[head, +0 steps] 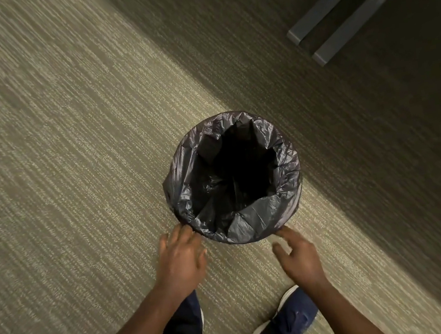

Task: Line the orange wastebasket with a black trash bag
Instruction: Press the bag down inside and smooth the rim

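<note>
Bag (248, 220) folded over bin rim, frame centre; left hand (182, 257) fingertips touching its lower edge, right hand (298, 258) just beside, both spread, empty.

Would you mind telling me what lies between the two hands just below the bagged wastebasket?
Only bare carpet lies between the left hand and right hand, per the head view.

No lettering, label, brand mark or number can be read anywhere in this view. The black trash bag (248, 219) shows only creased plastic, the carpet (73, 157) only its woven stripe, and the blue shoe (291, 322), somewhat blurred, seems to carry no legible logo.
</note>
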A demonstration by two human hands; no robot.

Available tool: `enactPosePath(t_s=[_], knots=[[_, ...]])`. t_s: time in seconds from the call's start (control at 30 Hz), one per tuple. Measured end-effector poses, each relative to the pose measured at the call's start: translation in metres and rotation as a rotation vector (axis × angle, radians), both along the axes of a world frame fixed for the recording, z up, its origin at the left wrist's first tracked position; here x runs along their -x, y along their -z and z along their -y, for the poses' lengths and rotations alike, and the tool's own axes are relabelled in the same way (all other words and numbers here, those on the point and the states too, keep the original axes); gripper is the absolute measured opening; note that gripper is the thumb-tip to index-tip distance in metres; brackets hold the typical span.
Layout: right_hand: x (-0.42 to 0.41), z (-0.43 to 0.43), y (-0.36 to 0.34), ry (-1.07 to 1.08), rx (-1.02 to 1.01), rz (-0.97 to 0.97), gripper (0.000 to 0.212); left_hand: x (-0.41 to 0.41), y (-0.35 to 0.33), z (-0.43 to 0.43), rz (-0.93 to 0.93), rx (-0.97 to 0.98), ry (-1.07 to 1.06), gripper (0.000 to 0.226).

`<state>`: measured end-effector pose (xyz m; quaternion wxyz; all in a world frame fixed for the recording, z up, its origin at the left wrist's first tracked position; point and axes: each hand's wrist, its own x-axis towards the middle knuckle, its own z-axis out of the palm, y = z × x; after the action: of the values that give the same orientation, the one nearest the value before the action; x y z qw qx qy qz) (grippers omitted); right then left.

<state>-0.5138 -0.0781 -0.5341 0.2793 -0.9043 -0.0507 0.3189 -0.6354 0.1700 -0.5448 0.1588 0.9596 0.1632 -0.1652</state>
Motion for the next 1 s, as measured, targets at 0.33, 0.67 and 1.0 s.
enactPosePath(t_s=[0.33, 0.67, 1.0], knots=[[-0.052, -0.074, -0.009, 0.821, -0.296, -0.017, 0.080, -0.094, -0.033, -0.006, 0.162, 0.701, -1.021, 0.073], [-0.100, -0.062, 0.013, 0.999, -0.195, -0.060, 0.055, -0.126, -0.010, -0.040, 0.235, 0.738, -1.404, 0.057], [-0.143, -0.063, 0.006, 0.375, -0.026, 0.284, 0.058, -0.161, -0.007, -0.053, 0.254, 0.581, -1.045, 0.062]])
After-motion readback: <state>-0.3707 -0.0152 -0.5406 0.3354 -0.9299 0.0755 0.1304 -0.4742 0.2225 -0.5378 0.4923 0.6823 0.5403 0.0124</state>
